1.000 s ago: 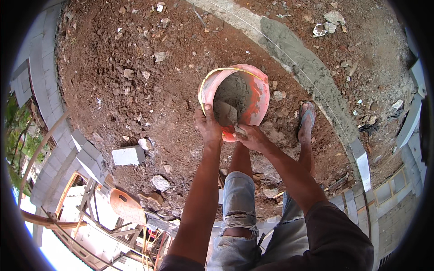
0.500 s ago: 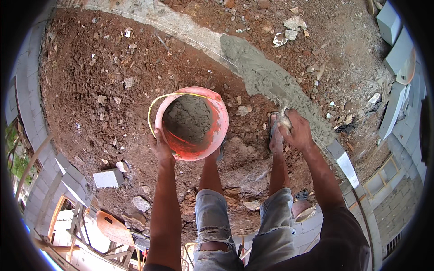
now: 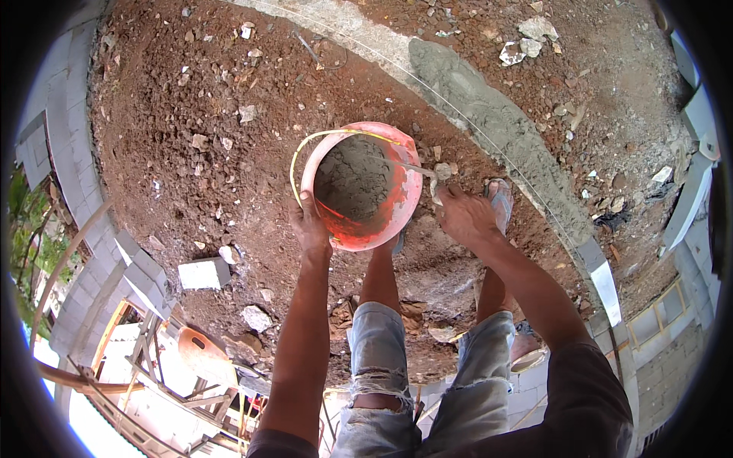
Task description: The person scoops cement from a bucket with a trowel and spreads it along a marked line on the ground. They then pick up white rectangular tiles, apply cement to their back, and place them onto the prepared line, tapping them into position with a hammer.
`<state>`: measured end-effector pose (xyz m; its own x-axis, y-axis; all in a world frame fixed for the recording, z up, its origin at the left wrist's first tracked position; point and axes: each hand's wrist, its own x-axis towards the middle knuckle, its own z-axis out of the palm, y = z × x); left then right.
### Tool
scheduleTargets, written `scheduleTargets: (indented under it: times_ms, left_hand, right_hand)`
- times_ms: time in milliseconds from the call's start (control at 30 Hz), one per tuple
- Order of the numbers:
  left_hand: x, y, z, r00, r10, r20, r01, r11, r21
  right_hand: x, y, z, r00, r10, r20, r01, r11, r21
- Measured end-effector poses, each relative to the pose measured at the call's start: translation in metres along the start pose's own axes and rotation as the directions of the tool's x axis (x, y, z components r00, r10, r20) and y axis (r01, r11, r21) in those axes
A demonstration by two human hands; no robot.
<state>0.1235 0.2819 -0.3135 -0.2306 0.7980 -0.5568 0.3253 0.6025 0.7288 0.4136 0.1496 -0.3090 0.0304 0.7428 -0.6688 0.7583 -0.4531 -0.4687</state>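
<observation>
My left hand (image 3: 309, 225) grips the left side of a red-pink plastic bucket (image 3: 405, 206) with a yellow wire handle, held above the dirt between my legs. Grey wet mortar (image 3: 343, 179) lies inside it. My right hand (image 3: 469, 217) is closed on the handle of a trowel (image 3: 427, 172), whose metal part reaches over the bucket's right rim; its far end is hard to make out against the mortar. A band of fresh mortar (image 3: 504, 126) runs diagonally beyond my right foot, along a taut white string.
Reddish rubble-strewn soil (image 3: 183, 137) surrounds me. A loose pale block (image 3: 202, 275) sits at my left, near stacked grey blocks (image 3: 141, 278) and wooden scaffolding. More blocks (image 3: 683, 206) are at the right edge. A short rod (image 3: 305, 46) lies up ahead.
Half a second ago my right hand and trowel were out at the mortar band; now they are back at the bucket's right rim. The bucket has shifted right and up in view since then.
</observation>
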Motion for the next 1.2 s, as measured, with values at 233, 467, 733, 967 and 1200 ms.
scheduleTargets:
  times_ms: [233, 467, 733, 967, 1200]
  left_hand:
    - [-0.018, 0.011, 0.027, 0.995, 0.094, 0.037, -0.093, 0.995, -0.026]
    - [-0.022, 0.006, 0.031, 0.984, 0.149, 0.093, -0.143, 0.988, -0.066]
    - [-0.005, 0.002, 0.002, 0.998, -0.045, 0.050, 0.046, 0.999, -0.015]
    - [0.002, 0.003, -0.007, 0.993, -0.073, 0.091, 0.084, 0.990, -0.112]
    - [0.010, -0.007, -0.010, 0.994, -0.047, 0.101, 0.053, 0.997, -0.057]
  right_hand:
    - [0.044, -0.042, 0.094, 0.904, -0.130, 0.408, 0.095, 0.990, 0.104]
    - [-0.009, -0.042, 0.109, 0.927, -0.330, 0.176, 0.167, 0.787, 0.594]
    - [-0.028, -0.009, 0.074, 0.930, -0.366, 0.025, 0.220, 0.612, 0.760]
    - [-0.096, 0.060, -0.016, 0.969, -0.235, 0.077, 0.154, 0.816, 0.557]
    - [-0.090, 0.167, -0.037, 0.889, 0.156, -0.429, -0.164, 0.986, 0.019]
